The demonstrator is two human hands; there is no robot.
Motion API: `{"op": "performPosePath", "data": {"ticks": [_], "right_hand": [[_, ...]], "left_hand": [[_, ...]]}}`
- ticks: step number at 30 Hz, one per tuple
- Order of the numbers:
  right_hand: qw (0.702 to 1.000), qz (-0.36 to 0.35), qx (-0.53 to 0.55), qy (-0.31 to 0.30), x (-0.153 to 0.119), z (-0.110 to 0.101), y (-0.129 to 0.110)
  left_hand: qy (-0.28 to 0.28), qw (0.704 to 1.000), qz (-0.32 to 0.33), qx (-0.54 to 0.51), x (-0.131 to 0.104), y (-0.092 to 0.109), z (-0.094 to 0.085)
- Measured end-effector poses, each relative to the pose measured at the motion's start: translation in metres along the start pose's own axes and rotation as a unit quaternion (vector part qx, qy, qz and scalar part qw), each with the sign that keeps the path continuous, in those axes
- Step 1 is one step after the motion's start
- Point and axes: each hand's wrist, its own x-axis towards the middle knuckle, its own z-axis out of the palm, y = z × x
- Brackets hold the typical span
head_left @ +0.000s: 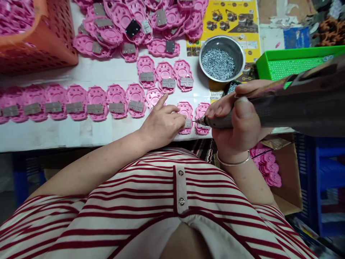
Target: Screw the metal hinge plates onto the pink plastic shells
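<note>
My right hand [237, 122] is wrapped round a dark electric screwdriver [285, 108], which lies nearly level. Its thin bit points left, ending by the right edge of a pink plastic casing [185, 107]; whether it touches a screw I cannot tell. The fingertips of my left hand [164, 124] are on that casing, at its grey plate [188, 123], with the little finger raised. Behind the bit sits another pink casing [203, 108], partly covered by the tool. A further casing [154, 95] is partly hidden by my left hand.
A row of pink casings [97, 95] with grey plates runs left. More casings [115, 34] are heaped behind. A metal bowl of screws [219, 63], green tray [285, 63] and orange basket [58, 32] stand around. Below right is a cardboard box [292, 172] with pink parts.
</note>
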Motion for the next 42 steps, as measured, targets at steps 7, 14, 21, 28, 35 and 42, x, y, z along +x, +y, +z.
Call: {"op": "performPosePath", "data": {"ticks": [7, 14, 21, 28, 35, 42], "right_hand": [[0.999, -0.019, 0.025, -0.008, 0.001, 0.003, 0.004], [1.0, -0.021, -0.012, -0.014, 0.003, 0.002, 0.011], [0.998, 0.009, -0.057, -0.007, 0.003, 0.001, 0.012], [0.997, -0.002, -0.076, -0.011, 0.003, 0.0, 0.008], [0.994, 0.048, -0.086, -0.039, 0.001, -0.003, 0.023], [0.998, 0.028, -0.052, -0.008, 0.007, 0.003, 0.011]], "left_hand": [[-0.011, 1.0, -0.005, 0.004, -0.002, 0.0, 0.001], [-0.017, 1.0, -0.012, -0.013, -0.002, 0.0, 0.002], [-0.025, 0.999, -0.019, -0.008, -0.002, 0.0, 0.002], [-0.015, 1.0, -0.005, 0.004, -0.001, 0.0, 0.003], [-0.007, 1.0, 0.0, 0.009, -0.001, 0.001, 0.003], [-0.011, 0.999, -0.017, -0.035, -0.001, 0.001, 0.003]]}}
